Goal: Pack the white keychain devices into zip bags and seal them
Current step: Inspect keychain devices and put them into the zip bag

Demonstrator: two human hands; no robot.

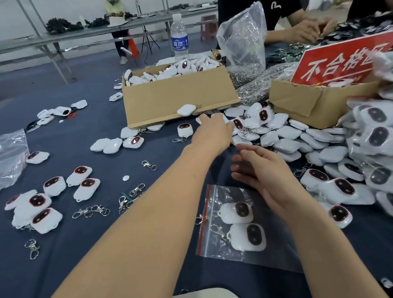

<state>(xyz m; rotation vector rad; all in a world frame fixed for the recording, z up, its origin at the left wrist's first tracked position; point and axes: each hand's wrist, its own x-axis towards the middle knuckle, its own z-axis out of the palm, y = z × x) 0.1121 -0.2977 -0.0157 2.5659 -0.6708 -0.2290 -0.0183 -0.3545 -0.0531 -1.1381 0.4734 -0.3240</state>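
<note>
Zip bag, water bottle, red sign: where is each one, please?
Zip bag [204,220]: head view, on its red seal strip.
Water bottle [179,42]: head view, on its blue label.
Red sign [340,63]: head view, middle of its face.

Left hand [210,133] at keychain device pile [285,133]
</note>
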